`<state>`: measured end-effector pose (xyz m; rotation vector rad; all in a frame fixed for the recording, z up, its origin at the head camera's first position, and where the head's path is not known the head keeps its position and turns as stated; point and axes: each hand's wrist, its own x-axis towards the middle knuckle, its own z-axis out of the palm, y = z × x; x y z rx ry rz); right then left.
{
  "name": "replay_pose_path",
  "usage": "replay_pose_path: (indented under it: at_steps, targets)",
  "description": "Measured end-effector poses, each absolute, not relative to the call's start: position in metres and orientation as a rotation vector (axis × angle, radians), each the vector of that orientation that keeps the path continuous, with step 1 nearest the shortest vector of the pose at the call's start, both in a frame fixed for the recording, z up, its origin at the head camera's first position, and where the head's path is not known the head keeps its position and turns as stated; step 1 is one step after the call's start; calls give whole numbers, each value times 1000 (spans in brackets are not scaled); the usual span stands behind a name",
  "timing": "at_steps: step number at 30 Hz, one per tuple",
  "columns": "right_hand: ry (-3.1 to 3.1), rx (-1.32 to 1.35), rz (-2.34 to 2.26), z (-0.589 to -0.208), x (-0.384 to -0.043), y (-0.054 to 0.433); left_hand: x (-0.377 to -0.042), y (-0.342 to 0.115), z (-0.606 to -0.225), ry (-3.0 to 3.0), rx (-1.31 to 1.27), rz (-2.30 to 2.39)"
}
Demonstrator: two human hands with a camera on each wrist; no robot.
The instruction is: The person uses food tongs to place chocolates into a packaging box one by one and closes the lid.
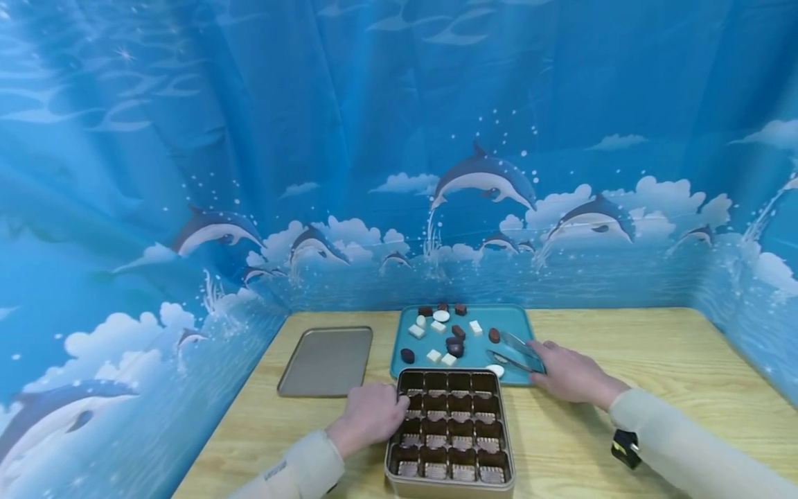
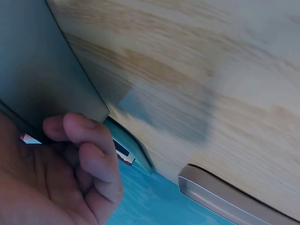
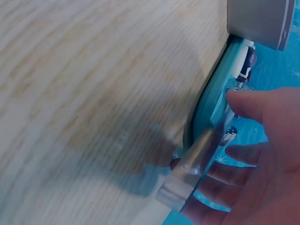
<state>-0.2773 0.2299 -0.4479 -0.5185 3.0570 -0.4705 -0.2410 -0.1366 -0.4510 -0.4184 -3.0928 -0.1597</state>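
On a pale wooden worktop (image 1: 642, 360), a person in light sleeves (image 1: 679, 433) works with both hands. A metal tin (image 1: 451, 489) stands at the near middle, fitted with a shiny brown insert (image 1: 449, 421) of four rows of four compartments. The left hand (image 1: 370, 414) is at the tin's left wall, fingers curled against the outside and thumb over the rim, gripping it. The right hand (image 1: 570, 374) is clamped on metal tongs (image 3: 187, 173), their tips apart above the right part of a teal tray (image 1: 511, 317). The tray lies just beyond the tin and holds scattered dark brown and white pieces that resemble chocolates. A brown oval piece (image 1: 494, 335) lies near the tongs' far tip; a white oval piece (image 1: 495, 371) lies near the other. To the left rests a flat, tan rimmed lid (image 1: 327, 360). Behind hangs a blue curtain (image 1: 374, 125) printed with dolphins and clouds.
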Motion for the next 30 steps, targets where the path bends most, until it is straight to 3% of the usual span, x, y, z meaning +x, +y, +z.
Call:
replay_pose_path:
  at_steps: [15,30]
  targets:
    - [3075,-520,-463,-453,-277,226,-239,-140,-454,-3102,-437,-162]
    - [3155,-679,-538,-426,-252,236,-238,-139,-453,-3115,-425,-162]
